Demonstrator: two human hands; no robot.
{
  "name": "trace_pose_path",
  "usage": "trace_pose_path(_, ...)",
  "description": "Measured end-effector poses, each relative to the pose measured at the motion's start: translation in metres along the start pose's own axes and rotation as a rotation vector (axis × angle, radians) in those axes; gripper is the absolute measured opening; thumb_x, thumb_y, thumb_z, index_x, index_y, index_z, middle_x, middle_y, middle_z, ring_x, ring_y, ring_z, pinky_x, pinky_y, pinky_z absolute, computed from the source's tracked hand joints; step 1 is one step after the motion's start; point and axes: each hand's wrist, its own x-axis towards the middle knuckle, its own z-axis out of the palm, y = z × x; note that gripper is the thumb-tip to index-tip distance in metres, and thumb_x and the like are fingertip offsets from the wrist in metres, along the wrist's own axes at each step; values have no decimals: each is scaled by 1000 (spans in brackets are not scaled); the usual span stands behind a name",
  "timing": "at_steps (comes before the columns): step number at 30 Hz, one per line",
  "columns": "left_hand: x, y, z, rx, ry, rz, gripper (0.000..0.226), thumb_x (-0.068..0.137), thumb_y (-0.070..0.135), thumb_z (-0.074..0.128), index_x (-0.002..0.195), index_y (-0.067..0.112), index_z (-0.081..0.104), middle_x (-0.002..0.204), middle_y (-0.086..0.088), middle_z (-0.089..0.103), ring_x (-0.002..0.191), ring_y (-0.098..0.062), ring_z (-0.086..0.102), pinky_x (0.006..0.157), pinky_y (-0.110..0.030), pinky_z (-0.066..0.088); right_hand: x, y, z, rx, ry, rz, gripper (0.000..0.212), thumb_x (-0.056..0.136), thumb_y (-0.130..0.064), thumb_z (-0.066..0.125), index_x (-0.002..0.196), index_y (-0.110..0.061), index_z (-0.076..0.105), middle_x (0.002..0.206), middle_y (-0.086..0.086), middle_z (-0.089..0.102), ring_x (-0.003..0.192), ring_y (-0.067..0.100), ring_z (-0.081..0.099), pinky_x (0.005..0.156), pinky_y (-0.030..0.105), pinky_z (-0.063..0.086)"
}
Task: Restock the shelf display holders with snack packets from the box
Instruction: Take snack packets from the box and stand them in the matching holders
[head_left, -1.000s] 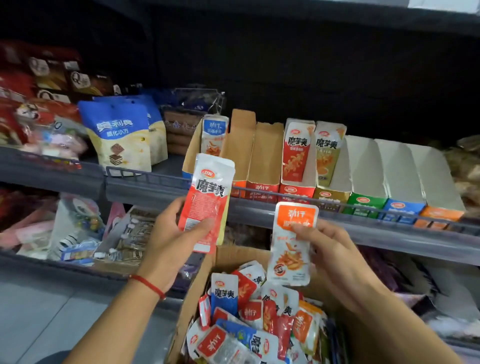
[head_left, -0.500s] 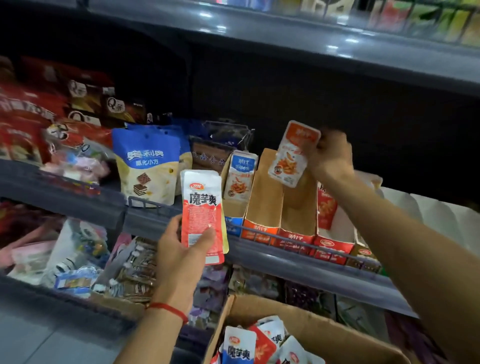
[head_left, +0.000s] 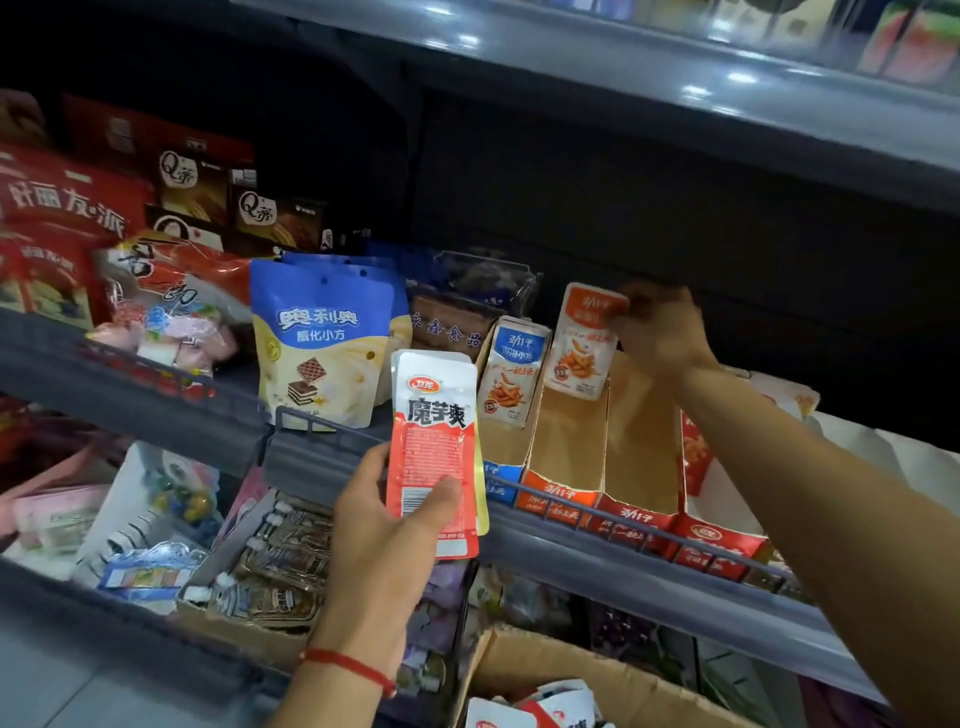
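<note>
The left hand grips 1 red packet below the shelf rail. The right hand, which has risen from the box, pinches 1 orange packet by its top, now entering the orange holder, so placement is nearly done. 1 blue packet stands leftward.

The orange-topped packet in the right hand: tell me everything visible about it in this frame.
The orange-topped packet is a small flat pouch of glossy plastic film, orange band with white characters above, whitish below with a picture of orange strips and a round mark. It stands nearly upright, slightly tilted, its lower edge dipping into the orange-fronted cardboard holder, which looks empty otherwise. The right hand pinches its top right corner. A blue-topped packet stands just to its left; whether they touch cannot be told.
</note>
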Motion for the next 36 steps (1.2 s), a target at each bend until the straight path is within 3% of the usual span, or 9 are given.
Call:
trace_pose_path(5, -3, 3, 3, -7, -3, -8, 29, 88, 5, 74, 103, 28, 66, 90, 8, 78, 78, -13, 77, 66, -30, 58, -9, 13, 11, -263, -110, -82, 23, 102, -22, 61, 123, -18, 68, 118, 6, 72, 108, 23, 70, 90, 34, 54)
trace_pose_path(12, -3, 4, 5, 0, 1, -13, 30, 87, 5, 75, 105, 27, 67, 92, 6, 79, 80, -13, 77, 62, -26, 59, -16, 27, 21, -413, -145, -64, 22, 101, -20, 61, 122, -16, 67, 119, 10, 71, 105, 27, 71, 92, 43, 59)
trace_pose_path(15, -4, 3, 6, 2, -8, -7, 29, 88, 3, 74, 102, 27, 67, 89, 7, 78, 78, -12, 76, 56, -21, 57, -14, 29, 22, -422, -131, -61, 24, 101, -22, 61, 124, -17, 66, 119, 10, 71, 105, 27, 71, 93, 45, 59)
trace_pose_path(23, -3, 1, 9, 23, -24, -20, 29, 86, 8, 76, 106, 27, 68, 89, 10, 78, 80, -10, 76, 68, -30, 59, -10, 31, 27, -608, 28, -190, 19, 101, -26, 61, 118, -17, 61, 112, 10, 67, 95, 26, 68, 80, 44, 60)
trace_pose_path(26, -4, 1, 9, 25, -40, -29, 29, 86, 8, 77, 106, 27, 68, 90, 9, 78, 81, -11, 76, 69, -31, 59, -18, 21, 28, -475, 42, -223, 17, 101, -27, 62, 114, -18, 63, 111, 7, 68, 94, 24, 69, 78, 41, 60)
trace_pose_path(30, -9, 2, 11, 21, -100, -30, 35, 83, 7, 79, 109, 25, 65, 91, 4, 79, 82, -16, 77, 71, -35, 61, -68, -21, 19, -131, -92, -373, 30, 96, -37, 68, 121, -25, 60, 112, -11, 60, 87, 5, 64, 71, 22, 57)
trace_pose_path(33, -16, 4, 16, 52, -197, -7, 38, 81, 7, 81, 109, 25, 64, 91, 1, 79, 85, -17, 77, 75, -33, 61, -122, -43, 1, 139, -323, -234, 55, 88, -52, 71, 134, -32, 48, 111, -19, 61, 92, -2, 65, 74, 20, 58)
trace_pose_path(36, -26, 3, 24, 40, -290, -18, 44, 80, 9, 82, 116, 28, 63, 98, -1, 79, 92, -19, 76, 83, -40, 62, -149, -37, -8, 319, -440, -116, 61, 84, -32, 82, 132, -36, 46, 108, -15, 70, 92, -3, 71, 77, 25, 63)
